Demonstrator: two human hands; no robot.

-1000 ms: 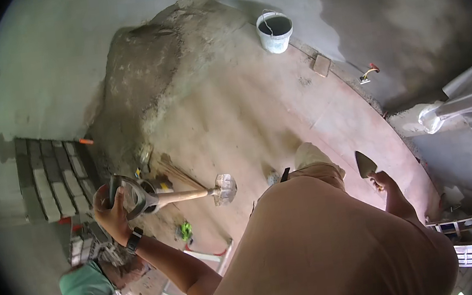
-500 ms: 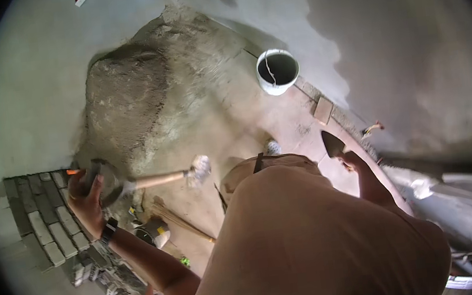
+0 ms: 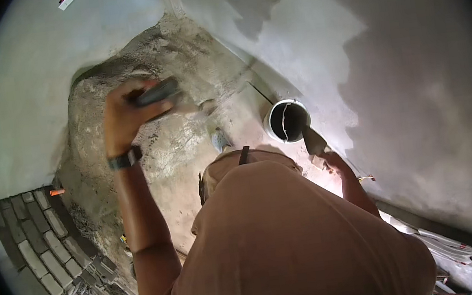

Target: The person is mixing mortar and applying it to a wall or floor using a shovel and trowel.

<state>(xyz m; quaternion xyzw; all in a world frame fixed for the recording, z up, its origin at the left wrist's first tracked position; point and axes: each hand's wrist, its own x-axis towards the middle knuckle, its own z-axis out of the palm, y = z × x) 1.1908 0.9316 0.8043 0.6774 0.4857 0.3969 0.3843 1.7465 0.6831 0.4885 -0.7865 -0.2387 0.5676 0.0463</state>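
Note:
My left hand (image 3: pixel 127 113) is raised over the sand pile, its fingers closed round a dark grey brick-shaped block (image 3: pixel 161 91). Beside the block is a blurred, light-brown shape (image 3: pixel 194 109) that I cannot make out. On the right, my right hand (image 3: pixel 334 164) grips a trowel (image 3: pixel 314 140) with a pointed blade. The blade overlaps the near right rim of a white bucket (image 3: pixel 268 123) with a wire handle; I cannot tell whether they touch. The bucket's inside is dark.
Sand and rubble (image 3: pixel 169 44) lie heaped in the corner between grey walls. A brick wall section (image 3: pixel 44 251) stands on the left, with an orange piece (image 3: pixel 57 192) at its top. White wrapped material (image 3: pixel 442 243) lies along the right wall. My shoe (image 3: pixel 220 141) is on the floor.
My left hand has swung from beside the brickwork towards the middle, the dark block in it. My right hand with the trowel has come to the bucket. My body and view have shifted.

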